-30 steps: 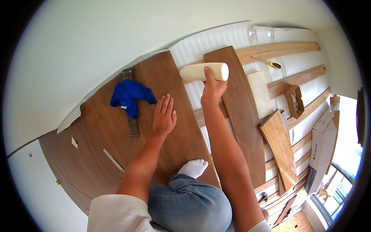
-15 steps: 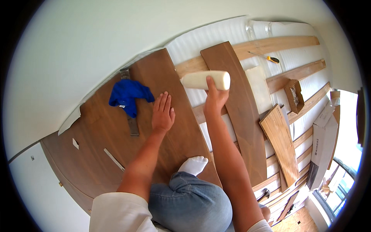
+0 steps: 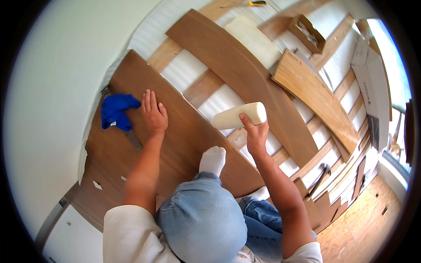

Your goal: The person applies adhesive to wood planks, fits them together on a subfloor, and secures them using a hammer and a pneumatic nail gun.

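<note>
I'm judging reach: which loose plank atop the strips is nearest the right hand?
The dark brown plank beyond the right hand; the tan plank lies farther off.

"What lettering shows?"

"A line of dark print runs along the side of a long white box (image 3: 372, 94) at right, too blurred to read."

"Anything else marked?"

"A white tag (image 3: 113, 123) sits on a blue cloth (image 3: 117, 108) at left, and faint, illegible marks dot the end of a pale wooden plank (image 3: 315, 98)."

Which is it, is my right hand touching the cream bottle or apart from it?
Touching. The head view shows the right hand gripping the cream bottle, its thumb lying against the side.
</note>
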Motion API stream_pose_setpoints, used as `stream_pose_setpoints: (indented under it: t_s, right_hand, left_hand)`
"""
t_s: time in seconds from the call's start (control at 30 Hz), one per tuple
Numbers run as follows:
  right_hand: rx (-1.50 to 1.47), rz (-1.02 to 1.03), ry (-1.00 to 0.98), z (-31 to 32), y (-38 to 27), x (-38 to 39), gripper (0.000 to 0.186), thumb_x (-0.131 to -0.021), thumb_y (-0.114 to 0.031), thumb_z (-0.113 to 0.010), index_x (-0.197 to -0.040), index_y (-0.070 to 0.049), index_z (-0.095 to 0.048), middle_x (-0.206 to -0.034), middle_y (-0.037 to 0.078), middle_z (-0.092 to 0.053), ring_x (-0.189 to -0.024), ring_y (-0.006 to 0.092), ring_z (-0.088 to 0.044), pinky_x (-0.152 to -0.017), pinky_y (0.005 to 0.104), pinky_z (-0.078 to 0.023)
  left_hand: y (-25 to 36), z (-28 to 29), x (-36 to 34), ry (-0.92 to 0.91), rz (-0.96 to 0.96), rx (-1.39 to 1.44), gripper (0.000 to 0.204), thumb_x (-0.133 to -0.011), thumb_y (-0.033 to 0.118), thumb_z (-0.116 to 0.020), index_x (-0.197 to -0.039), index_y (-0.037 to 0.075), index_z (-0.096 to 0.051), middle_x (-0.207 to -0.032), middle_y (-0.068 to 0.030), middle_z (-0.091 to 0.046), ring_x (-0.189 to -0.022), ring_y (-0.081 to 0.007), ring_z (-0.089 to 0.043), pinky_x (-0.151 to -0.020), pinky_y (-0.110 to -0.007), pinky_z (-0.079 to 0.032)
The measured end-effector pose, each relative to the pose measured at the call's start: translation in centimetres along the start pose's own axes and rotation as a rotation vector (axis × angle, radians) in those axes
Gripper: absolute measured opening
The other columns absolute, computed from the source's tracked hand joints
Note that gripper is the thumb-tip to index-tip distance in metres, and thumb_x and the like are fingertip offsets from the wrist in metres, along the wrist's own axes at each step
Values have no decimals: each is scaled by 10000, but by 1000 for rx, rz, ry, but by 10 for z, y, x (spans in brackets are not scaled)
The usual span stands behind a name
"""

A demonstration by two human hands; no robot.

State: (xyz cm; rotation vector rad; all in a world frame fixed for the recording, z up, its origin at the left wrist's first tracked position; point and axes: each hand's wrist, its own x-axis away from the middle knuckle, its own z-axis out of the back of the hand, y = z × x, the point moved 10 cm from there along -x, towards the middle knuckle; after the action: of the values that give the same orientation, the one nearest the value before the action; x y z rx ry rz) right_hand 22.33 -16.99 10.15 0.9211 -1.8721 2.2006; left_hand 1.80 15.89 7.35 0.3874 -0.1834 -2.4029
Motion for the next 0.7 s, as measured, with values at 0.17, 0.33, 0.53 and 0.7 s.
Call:
stream_pose_setpoints:
  t_s: [0.17,0.33,0.53,0.7]
  right_hand:
    - [65,34,39,74,24,34,462,-876,-192,-839,-1224,5,-607,-1112,85,-708,-1025,183,-663,-889,345,-549]
    - [136,-37,40,157,45,70,491,-868,-191,-848,-1241,8,-599,-1130,98,-709,-1055,191,-663,-924,363,-549]
    - [195,-155,82,270,75,122,415,-878,-174,-830,-1198,4,-634,-1098,80,-720,-1037,190,-673,-925,357,-546]
    - [267,-215,115,347,92,163,436,-878,-162,-819,-1238,-2,-632,-1118,82,-726,-1050,169,-671,-931,352,-545]
  left_hand:
    - [6,-5,3,49,-67,0,522,-954,133,-546,-1452,-21,-525,-1545,-199,-490,-1420,-409,-451,-1190,-515,-349]
    - [5,-11,7,68,-142,-31,499,-989,146,-525,-1460,-18,-523,-1537,-222,-500,-1418,-420,-457,-1184,-517,-353]
    - [3,-18,8,48,-189,-41,507,-1025,169,-491,-1484,-46,-485,-1541,-238,-488,-1422,-413,-456,-1192,-500,-351]
    - [-11,-27,7,32,-217,-80,504,-1037,178,-475,-1487,-48,-481,-1540,-240,-488,-1423,-410,-456,-1195,-493,-351]
